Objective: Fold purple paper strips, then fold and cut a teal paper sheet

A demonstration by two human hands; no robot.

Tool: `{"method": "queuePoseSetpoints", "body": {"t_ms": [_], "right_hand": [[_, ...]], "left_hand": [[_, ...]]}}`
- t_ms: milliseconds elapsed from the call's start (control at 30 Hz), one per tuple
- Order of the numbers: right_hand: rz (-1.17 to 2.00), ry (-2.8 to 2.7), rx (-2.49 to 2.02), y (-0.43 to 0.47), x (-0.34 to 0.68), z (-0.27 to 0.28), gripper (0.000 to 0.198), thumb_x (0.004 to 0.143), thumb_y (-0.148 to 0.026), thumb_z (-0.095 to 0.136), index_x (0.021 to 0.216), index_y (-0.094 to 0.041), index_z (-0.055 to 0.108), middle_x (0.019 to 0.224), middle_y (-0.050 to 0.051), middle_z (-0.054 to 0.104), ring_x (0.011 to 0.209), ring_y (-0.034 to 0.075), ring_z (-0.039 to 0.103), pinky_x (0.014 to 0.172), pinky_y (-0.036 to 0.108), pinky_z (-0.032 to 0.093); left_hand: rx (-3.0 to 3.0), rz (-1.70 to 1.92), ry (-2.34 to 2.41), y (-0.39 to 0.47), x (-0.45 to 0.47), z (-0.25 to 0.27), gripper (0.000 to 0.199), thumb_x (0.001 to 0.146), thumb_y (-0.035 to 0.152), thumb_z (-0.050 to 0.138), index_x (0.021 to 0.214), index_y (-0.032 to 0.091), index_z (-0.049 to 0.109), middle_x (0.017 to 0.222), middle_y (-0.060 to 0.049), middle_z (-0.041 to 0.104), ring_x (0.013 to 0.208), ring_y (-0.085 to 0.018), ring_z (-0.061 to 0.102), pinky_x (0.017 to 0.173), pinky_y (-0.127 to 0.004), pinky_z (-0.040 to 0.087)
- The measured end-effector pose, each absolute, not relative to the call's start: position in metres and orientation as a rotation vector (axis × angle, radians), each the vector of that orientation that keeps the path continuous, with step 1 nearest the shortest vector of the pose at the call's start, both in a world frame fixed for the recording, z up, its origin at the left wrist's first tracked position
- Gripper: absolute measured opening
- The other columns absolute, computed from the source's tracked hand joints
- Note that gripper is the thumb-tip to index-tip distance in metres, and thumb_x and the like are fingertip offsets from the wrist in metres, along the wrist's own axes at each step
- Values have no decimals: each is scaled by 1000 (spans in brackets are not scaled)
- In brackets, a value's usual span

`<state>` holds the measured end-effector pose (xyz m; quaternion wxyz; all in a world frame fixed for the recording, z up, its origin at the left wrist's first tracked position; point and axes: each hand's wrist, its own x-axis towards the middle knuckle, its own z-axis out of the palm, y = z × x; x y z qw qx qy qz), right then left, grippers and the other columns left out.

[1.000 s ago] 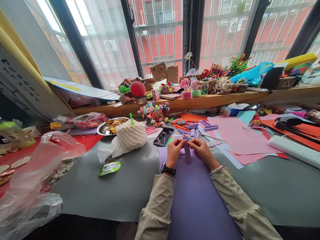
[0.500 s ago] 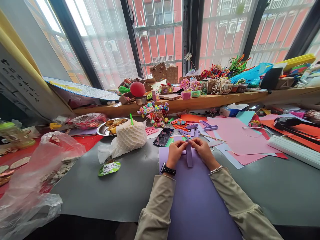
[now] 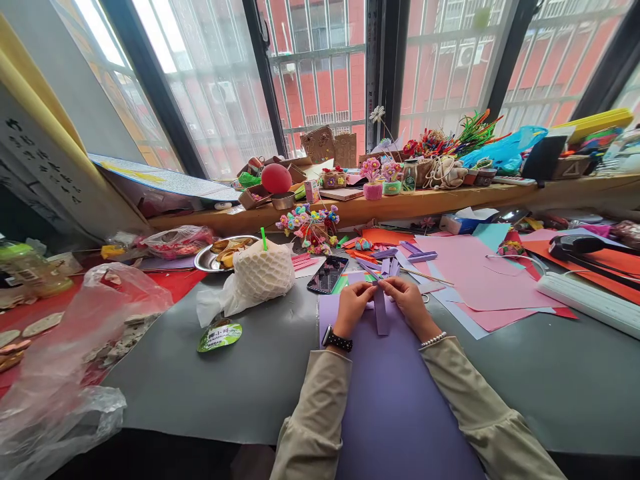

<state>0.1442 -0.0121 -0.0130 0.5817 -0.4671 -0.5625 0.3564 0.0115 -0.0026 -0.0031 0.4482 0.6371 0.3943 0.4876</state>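
Both hands meet in front of the person, the left hand (image 3: 354,305) and the right hand (image 3: 409,305) nearly touching at the fingertips. Thumb and forefinger of each are pinched narrow on the upper end of a purple paper strip (image 3: 381,319), which sits between the two sets of fingers. Its long free part extends below them toward the person, over a large purple paper sheet (image 3: 405,407) on the gray table (image 3: 200,400); whether its lower end touches the sheet cannot be told. The gripped end is mostly hidden by the fingertips. Just beyond the hands, more folded purple strips (image 3: 421,256) lie in a loose cluster. A black smartphone (image 3: 328,275) rests near the left hand, and pink paper (image 3: 480,273) spreads to the right of the right hand.
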Motion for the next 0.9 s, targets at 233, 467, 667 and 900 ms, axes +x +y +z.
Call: {"method": "queuePoseSetpoints", "body": {"t_ms": [233, 467, 667, 900], "right_hand": [[826, -1260, -1104, -9, 146, -18, 29, 62, -44, 58, 66, -15, 58, 60, 0, 54, 55, 11, 44, 49, 23, 34], [837, -1233, -1079, -9, 145, -15, 28, 63, -42, 59, 68, -15, 58, 60, 0, 53, 54, 10, 43, 50, 22, 34], [874, -1290, -1105, -11, 143, -13, 29, 63, -43, 59, 68, -14, 60, 61, 1, 55, 55, 11, 44, 51, 22, 34], [819, -1278, -1096, -8, 144, -17, 28, 64, -43, 58, 62, -15, 57, 56, -1, 50, 52, 10, 41, 49, 22, 32]], "left_hand": [[1723, 1117, 1023, -5, 14, -4, 30, 67, 42, 52, 64, 13, 60, 56, -1, 56, 51, -11, 49, 48, -21, 37], [1958, 1022, 1097, -8, 15, -2, 31, 73, 37, 46, 60, 12, 59, 54, -1, 54, 51, -11, 46, 47, -20, 33], [1986, 1031, 1113, -6, 14, -4, 31, 74, 36, 44, 63, 12, 60, 56, -1, 55, 53, -11, 47, 48, -20, 34], [1957, 1042, 1073, -6, 15, -5, 28, 73, 34, 45, 68, 13, 62, 61, -2, 59, 56, -12, 50, 50, -20, 35]]}}
